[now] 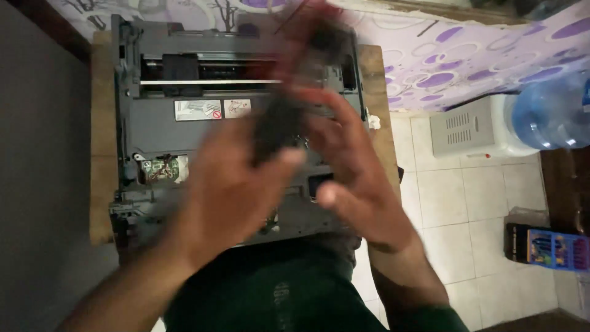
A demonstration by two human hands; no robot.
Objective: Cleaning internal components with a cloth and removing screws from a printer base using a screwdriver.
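Note:
An opened grey printer (184,126) with its cover off sits on a small wooden table (101,184) in front of me. A metal rail and a black carriage run across its top, and a green circuit board (161,167) shows at its left. My left hand (230,190) and my right hand (359,178) are raised above the printer, both blurred by motion. Between them they hold a dark, long part (279,126) that reaches up toward the printer's back. Its exact shape is smeared by blur.
A purple-patterned cloth (448,55) covers the surface behind and to the right. On the tiled floor at right stand a white water dispenser (470,126) with a blue bottle (550,114) and a dark box with a coloured label (547,246). A dark wall is at left.

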